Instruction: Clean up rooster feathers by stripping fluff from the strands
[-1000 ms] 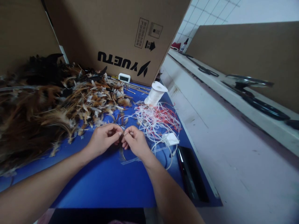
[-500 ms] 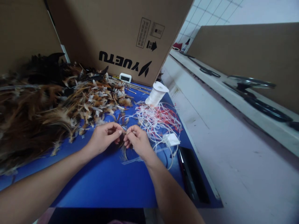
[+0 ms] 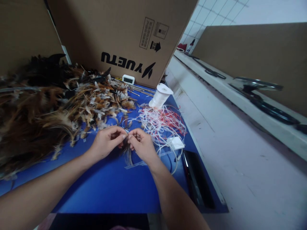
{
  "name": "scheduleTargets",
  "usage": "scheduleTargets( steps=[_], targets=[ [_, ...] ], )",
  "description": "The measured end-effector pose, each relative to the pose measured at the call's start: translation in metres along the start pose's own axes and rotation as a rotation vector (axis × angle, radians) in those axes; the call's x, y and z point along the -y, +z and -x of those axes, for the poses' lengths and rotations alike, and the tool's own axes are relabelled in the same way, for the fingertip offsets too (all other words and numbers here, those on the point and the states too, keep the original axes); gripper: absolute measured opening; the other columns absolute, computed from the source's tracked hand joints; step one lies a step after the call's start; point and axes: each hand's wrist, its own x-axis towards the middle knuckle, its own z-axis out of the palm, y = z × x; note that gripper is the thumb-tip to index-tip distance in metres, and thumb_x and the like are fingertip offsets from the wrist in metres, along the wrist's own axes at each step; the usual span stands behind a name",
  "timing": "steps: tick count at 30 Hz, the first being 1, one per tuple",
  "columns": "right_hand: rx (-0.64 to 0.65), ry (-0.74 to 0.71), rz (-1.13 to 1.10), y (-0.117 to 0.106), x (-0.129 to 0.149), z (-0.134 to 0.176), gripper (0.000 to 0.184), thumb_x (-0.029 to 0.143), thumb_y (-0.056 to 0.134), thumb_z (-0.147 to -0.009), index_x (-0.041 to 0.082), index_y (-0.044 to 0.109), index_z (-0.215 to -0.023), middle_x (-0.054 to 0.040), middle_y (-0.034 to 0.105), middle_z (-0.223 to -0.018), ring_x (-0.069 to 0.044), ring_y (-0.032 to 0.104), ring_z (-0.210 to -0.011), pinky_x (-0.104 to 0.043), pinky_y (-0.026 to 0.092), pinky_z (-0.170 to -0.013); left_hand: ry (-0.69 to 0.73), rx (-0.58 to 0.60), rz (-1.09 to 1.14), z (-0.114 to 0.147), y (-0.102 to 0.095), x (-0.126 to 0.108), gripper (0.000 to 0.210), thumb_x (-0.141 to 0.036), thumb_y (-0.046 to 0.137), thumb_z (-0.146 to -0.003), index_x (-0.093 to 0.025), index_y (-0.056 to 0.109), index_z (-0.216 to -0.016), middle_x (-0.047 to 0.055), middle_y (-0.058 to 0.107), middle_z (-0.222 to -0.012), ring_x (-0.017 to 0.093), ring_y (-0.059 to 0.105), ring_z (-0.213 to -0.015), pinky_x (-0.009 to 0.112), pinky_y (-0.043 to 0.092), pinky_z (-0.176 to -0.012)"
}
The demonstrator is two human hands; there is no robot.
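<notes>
We've got both hands over the blue tabletop (image 3: 107, 191), fingertips meeting. Left hand (image 3: 107, 142): thumb and forefinger pinching a small feather tuft (image 3: 129, 156), dark strands hanging below, between the hands. Right hand (image 3: 141, 143): fingers curled, thumb close to forefinger, right at the left's fingertips; we can't tell whether it grips anything, too fine to see.

Just below the tuft we see a clear plastic strip (image 3: 135, 165) on the table. To our left, a big pile of brown, black and cream feathers (image 3: 59, 108). To our right, a red-and-white ribbon tangle (image 3: 165, 118), white spool (image 3: 159, 98) at its far edge, white power adapter (image 3: 176, 143) plus cable (image 3: 177, 164) at the near side. Glossy black slab (image 3: 198, 179) nearer us, along the table's right edge.

At the back: white digital clock (image 3: 128, 79) and thin sticks (image 3: 144, 91), before the upside-down YUETU carton (image 3: 107, 28).
</notes>
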Motion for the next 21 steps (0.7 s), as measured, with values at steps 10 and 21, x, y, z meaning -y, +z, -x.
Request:
scheduleTargets(
  steps=[10,21],
  targets=[
    [-0.037,0.040,-0.125,-0.0003,0.0074,-0.0006,0.005,0.023,0.055,-0.074,0.019,0.055,-0.074,0.0060,0.057,-0.057,-0.006,0.050,-0.043,-0.017,0.043,-0.042,0.020,-0.012,0.030,0.0008,0.0003,-0.0031,0.007,-0.021,0.062,-0.079,-0.016,0.064,-0.085,-0.003,0.062,-0.060,0.009,0.058,-0.049,0.019,0.048,-0.049],
    [-0.032,0.045,-0.163,0.0008,0.0072,-0.0003,0.005,0.024,0.055,-0.074,0.019,0.055,-0.074,0.0066,0.057,-0.056,-0.006,0.050,-0.042,-0.017,0.043,-0.041,0.003,0.015,0.064,0.0005,0.0007,-0.0026,0.007,-0.022,0.062,-0.081,-0.016,0.062,-0.084,-0.003,0.062,-0.063,0.009,0.059,-0.052,0.019,0.049,-0.051]
  ],
)
